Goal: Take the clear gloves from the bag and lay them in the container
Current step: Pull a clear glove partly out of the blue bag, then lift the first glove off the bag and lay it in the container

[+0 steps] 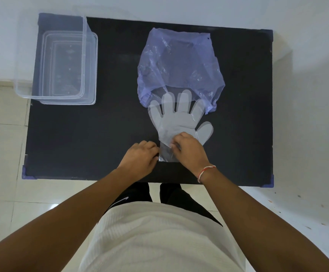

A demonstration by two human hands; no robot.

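My two hands meet at the cuff of the clear gloves, close to the near edge of the black table, a little right of its middle. The glove stack lies flat with its long axis running from that near edge toward the far one: cuff toward me, fingertips still tucked under the mouth of the purple bag, thumb jutting toward the right edge. My right hand rests on top of the cuff, its fingers curled together and pinching the thin film; my left hand sits just beside the cuff's left side, fingers bent and touching it, though I cannot tell whether they grip. The right hand looks the better placed to draw the stack out toward me. The container stands empty at the far left corner, well apart from the gloves, overhanging the table's left edge. The gloves look milky, translucent, limp and lightly creased at the cuff.
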